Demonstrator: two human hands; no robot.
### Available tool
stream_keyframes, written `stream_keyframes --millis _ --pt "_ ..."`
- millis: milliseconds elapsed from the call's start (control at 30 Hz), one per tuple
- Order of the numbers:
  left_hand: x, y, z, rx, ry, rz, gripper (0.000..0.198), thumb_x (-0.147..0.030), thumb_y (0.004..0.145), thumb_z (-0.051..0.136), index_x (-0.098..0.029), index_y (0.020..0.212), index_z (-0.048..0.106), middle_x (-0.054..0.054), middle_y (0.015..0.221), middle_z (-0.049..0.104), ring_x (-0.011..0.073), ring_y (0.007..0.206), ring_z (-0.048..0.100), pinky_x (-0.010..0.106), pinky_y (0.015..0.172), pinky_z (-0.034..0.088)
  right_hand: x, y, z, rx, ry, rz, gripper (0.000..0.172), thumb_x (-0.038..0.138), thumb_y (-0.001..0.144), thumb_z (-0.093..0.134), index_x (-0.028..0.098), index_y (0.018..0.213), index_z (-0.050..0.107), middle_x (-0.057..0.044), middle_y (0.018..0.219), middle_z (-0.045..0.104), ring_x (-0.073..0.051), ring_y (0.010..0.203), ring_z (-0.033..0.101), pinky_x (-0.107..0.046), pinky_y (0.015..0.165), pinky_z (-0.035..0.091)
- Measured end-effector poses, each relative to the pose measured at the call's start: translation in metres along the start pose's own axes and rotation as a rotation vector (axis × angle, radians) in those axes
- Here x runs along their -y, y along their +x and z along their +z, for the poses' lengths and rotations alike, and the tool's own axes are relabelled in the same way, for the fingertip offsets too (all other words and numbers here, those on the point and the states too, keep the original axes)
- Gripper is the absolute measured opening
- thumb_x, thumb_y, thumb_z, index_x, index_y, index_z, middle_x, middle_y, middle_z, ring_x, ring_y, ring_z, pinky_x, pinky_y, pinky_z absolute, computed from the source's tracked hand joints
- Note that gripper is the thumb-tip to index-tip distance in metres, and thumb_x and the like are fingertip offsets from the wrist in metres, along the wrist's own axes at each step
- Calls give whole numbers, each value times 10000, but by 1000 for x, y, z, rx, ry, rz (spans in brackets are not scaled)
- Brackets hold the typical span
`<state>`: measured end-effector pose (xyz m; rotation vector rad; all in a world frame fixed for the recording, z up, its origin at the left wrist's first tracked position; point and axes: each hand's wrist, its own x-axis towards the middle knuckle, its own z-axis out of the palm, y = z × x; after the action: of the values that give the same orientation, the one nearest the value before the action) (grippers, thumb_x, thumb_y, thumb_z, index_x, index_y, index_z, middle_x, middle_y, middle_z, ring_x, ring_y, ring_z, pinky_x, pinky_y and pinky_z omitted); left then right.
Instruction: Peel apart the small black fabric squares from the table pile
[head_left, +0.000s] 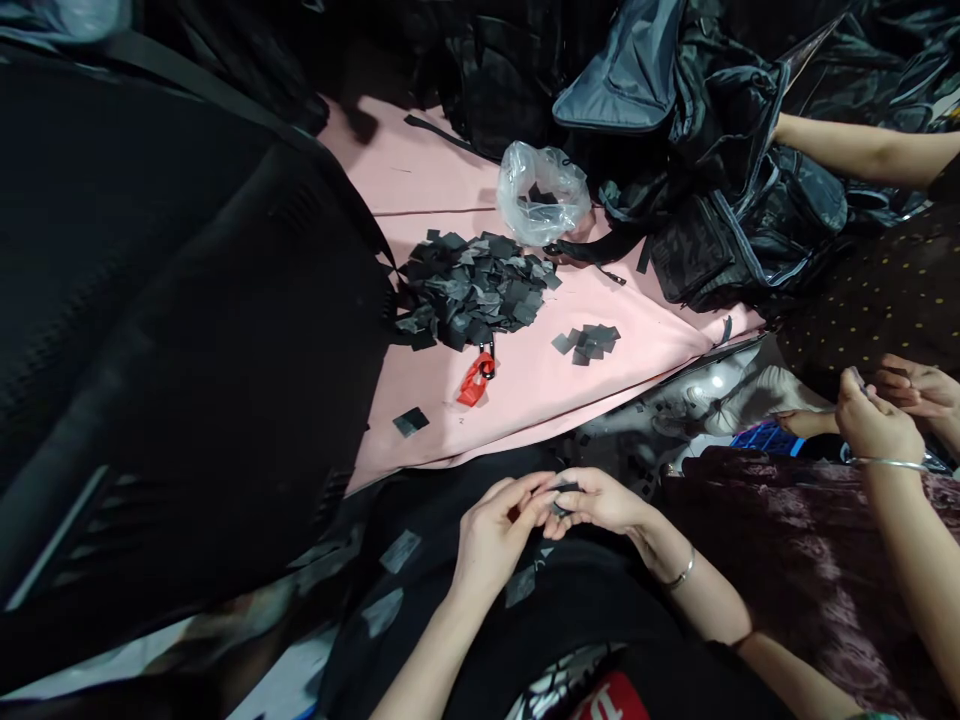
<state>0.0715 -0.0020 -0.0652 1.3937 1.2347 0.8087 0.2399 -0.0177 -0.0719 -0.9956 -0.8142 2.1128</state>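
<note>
Left hand (495,525) and right hand (600,500) pinched a dark piece (568,487), perhaps mid-peel, partly hidden; the next move called for steady control!

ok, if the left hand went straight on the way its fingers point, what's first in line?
Most likely the small dark piece held in the right hand. The left hand has its fingertips right beside it; whether they touch is hard to tell.
</note>
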Motion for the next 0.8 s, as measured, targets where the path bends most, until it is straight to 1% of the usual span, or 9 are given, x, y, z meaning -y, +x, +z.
stream_keyframes --millis 67,167,233,367,433,500,567,667,800 --pt "2 0 2 2 67 44 209 -407 747 615 -222 763 712 6 655 588 135 549 490 263 560 400 -2 0 2 -32 -170 4 403 493 775 636 99 831 575 -47 703 617 -82 549 546 -191 494 426" --pt "3 -3 8 -5 -36 -32 234 -398 770 597 -197 658 637 0 594 565 141 561 498 262 574 397 0 -2 6 -48 -275 -1 404 493 812 587 90 811 595 -1 599 558 -36 461 432 -149 422 309" --pt "3 -5 9 -41 -221 -134 250 -400 772 599 -183 648 599 -12 561 533 126 543 467 249 550 380 2 -4 9 -54 -273 -6 397 483 824 577 90 870 614 21 567 522 -31 460 413 -145 427 290" --pt "1 -2 -1 -252 -658 -280 236 -362 697 691 -169 634 570 -50 522 410 82 497 352 206 478 328 4 -8 7 -77 -201 -21 443 475 810 600 109 1060 598 13 597 553 -35 449 400 -156 415 268" --pt "1 -1 -7 -289 -806 -341 248 -325 625 753 -165 606 565 -35 584 450 93 562 427 206 509 385 3 -8 3 -133 -153 -32 446 494 785 619 102 997 611 11 576 557 -25 407 346 -163 389 219" --pt "1 -1 -11 -262 -883 -413 277 -288 551 802 -154 579 562 1 760 549 123 687 519 227 567 451 3 -8 -1 -215 -158 -43 440 522 762 627 98 878 625 22 523 528 -21 385 320 -165 377 186" --pt "2 -3 -11 -184 -910 -463 313 -262 512 828 -139 552 543 18 880 577 125 720 541 225 576 467 1 -8 -3 -276 -207 -72 444 538 745 633 98 800 630 40 466 481 -23 377 322 -163 377 184" --pt "1 -7 -6 -27 -890 -464 336 -255 547 829 -137 549 514 14 777 585 78 588 485 186 491 404 -1 -4 -5 -377 -235 -130 483 585 715 626 105 663 601 61 394 403 -21 344 285 -171 367 178" --pt "-3 -11 -2 52 -843 -468 305 -276 579 825 -173 777 618 -7 657 568 78 527 450 189 466 351 8 16 -18 -577 -197 -188 534 625 674 623 151 485 465 77 335 299 -24 316 227 -190 347 140"
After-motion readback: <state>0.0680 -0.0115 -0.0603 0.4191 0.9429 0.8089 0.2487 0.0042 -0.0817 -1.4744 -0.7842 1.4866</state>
